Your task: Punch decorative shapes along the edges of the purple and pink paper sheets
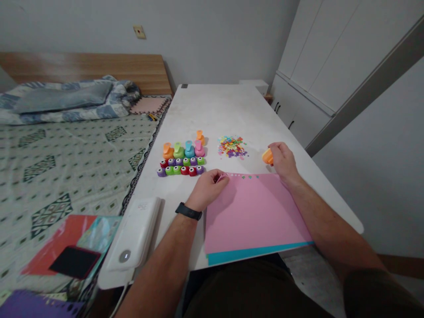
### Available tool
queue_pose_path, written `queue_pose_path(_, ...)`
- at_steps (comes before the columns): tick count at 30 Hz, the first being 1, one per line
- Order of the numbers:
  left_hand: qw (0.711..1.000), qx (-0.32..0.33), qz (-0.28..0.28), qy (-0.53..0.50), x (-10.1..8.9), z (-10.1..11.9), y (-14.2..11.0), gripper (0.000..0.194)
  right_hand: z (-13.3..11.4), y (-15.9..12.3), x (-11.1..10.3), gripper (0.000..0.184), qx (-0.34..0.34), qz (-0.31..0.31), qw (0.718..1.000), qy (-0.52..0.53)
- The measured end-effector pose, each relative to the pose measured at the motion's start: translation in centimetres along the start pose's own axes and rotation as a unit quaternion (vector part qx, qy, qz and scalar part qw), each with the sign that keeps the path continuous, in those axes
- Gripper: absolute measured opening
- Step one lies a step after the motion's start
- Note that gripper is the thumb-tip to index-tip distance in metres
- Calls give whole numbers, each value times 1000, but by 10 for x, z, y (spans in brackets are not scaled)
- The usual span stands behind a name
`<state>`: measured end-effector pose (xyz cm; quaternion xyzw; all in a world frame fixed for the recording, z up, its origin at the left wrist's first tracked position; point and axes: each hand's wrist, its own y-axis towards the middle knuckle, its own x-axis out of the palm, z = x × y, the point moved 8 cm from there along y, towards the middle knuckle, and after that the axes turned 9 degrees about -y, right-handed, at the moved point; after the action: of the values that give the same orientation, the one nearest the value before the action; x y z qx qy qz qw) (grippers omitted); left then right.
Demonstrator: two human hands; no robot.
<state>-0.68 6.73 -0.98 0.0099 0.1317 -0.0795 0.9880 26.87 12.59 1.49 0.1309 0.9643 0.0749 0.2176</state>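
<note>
A pink paper sheet (255,212) lies on the white table (215,110) over a blue sheet (251,254). Small shapes are punched along its far edge. My left hand (208,190) pinches the sheet's far left corner, fingers closed on it. My right hand (281,160) is wrapped round an orange paper punch (266,156) just beyond the sheet's far right corner. A pile of colourful paper cut-outs (232,146) lies between the hands, farther back. Several coloured punches (183,159) stand in rows to the left of my left hand.
A white power bank (134,234) with a cable sits at the table's near left corner. A bed (66,154) with a patterned cover adjoins the table's left side, carrying coloured papers and a black phone (74,261). White cabinets (318,66) stand at the right.
</note>
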Motion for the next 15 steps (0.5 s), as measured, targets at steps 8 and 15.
queue_pose_path(8,1000,-1,1,-6,0,-4,1,25,8,3,1,24,5,14,999,29)
queue_pose_path(15,1000,3,5,4,-2,-7,3,24,9,8,2,38,-23,6,998,51)
